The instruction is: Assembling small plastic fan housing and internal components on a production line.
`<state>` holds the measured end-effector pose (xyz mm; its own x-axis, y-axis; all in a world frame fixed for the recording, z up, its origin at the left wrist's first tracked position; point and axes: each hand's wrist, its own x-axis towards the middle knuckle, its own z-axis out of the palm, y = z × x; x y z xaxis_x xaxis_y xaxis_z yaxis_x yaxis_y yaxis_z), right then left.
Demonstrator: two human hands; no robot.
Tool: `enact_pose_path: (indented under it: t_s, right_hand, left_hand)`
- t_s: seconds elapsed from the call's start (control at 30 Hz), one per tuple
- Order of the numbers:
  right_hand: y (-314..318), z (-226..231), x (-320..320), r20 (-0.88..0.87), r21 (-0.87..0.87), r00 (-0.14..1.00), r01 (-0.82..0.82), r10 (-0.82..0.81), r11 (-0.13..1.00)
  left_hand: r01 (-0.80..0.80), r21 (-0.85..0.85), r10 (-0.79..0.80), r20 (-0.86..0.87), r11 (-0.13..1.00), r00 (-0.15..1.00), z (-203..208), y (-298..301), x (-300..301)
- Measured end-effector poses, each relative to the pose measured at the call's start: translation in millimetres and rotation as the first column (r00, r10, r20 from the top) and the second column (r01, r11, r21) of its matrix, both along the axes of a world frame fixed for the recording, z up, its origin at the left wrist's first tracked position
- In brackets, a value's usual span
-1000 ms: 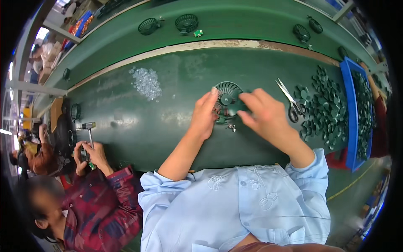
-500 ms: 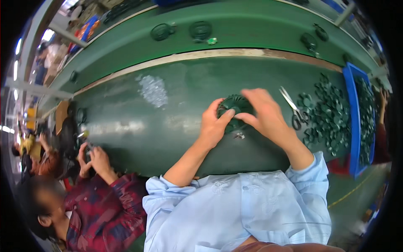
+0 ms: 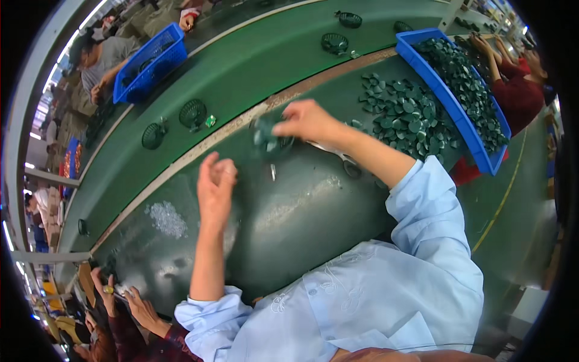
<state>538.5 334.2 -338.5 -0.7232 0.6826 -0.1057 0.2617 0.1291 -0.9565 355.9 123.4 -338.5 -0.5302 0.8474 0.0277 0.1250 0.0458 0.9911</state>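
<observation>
Head view: the right hand [image 3: 310, 123] has hold of a round green part [image 3: 265, 134], which sits at its thumb and fingertips. It is blurry, so I cannot tell how tight the pinch is. A small silver piece [image 3: 273, 172] shows just below the grip, on the person's side; I cannot tell if it is joined to the part.

A moment ago both hands were on the part, close to the person's shirt. Now the left hand [image 3: 216, 181] has let go. It is up in the air, left of the grip and apart from it, with its fingers loosely bent and nothing seen in them. The part is now farther out, near the green belt [image 3: 241, 84]. I think this means the two-handed bit of work has stopped, and just one hand is carrying the part.

Beyond the grip and to its left, two round green cages [image 3: 193, 114] and a little green board [image 3: 210, 121] lie on the belt. Scissors [image 3: 351, 169] lie to the right of the grip, partly under the right forearm. Farther right are a heap of green discs [image 3: 410, 114] and a blue tray [image 3: 496, 161] full of more. Clear bits [image 3: 166, 219] lie to the left and nearer the person.
</observation>
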Motion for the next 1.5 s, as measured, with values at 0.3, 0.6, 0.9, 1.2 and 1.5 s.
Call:
enact_pose_path:
  t_s: [0.3, 0.6, 0.9, 1.2, 1.5]
  right_hand:
    - [91, -2, 127, 0.402, 0.806, 0.838, -0.132, -0.369, 0.578]
    - [99, -46, 135, 0.429, 0.901, 0.727, -0.299, -0.536, 0.314]
    - [-3, 6, 86, 0.054, -0.040, 0.998, -0.024, 0.026, 0.999]
    - [-107, -13, 57, 0.161, 0.744, 0.971, -0.237, 0.176, 0.624]
    - [-119, -8, 37, 0.544, 0.641, 0.827, -0.520, 0.144, 0.564]
  left_hand:
    - [-0.729, 0.093, 0.512, -0.771, 0.679, 0.379, -75, 136, -203]
    - [-0.511, -0.123, 0.321, -0.648, 0.851, 0.691, -89, 170, -210]
    - [-0.209, -0.039, 0.208, 0.381, 0.977, 0.901, -3, 44, -66]
    - [-0.176, -0.091, 0.190, 0.684, 0.980, 0.704, -24, -58, 14]
    - [-0.141, 0.022, 0.074, 0.765, 0.990, 0.640, -30, -67, 40]
